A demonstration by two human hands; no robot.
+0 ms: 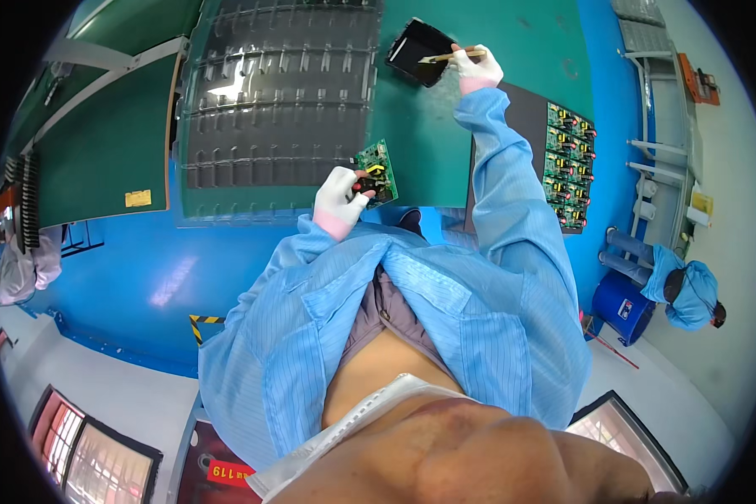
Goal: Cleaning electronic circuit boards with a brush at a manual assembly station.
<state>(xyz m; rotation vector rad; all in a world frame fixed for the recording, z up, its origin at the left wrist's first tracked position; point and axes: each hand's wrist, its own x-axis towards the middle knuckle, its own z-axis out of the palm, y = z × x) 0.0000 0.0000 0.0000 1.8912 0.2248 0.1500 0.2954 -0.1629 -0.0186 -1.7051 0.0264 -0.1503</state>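
Note:
My left hand (341, 199), in a white glove with bare fingertips, grips a green circuit board (382, 166) by its dark parts near the front edge of the green table. Yellow and black components stand up from that board. Farther off, my right hand (478, 70), gloved alike, is closed around the light wooden handle of a brush (445, 58). The brush's pale tip is over a black shallow tray (418, 42); whether it touches the tray's inside I cannot tell. The fingers hide part of the handle.
Left of the board lies a large clear plastic tray (277, 172) with rows of compartments. On a dark mat (525, 109) at the right, several similar circuit boards (568, 168) are lined up. A person in blue (689, 294) is beside a blue barrel (623, 307) at far right.

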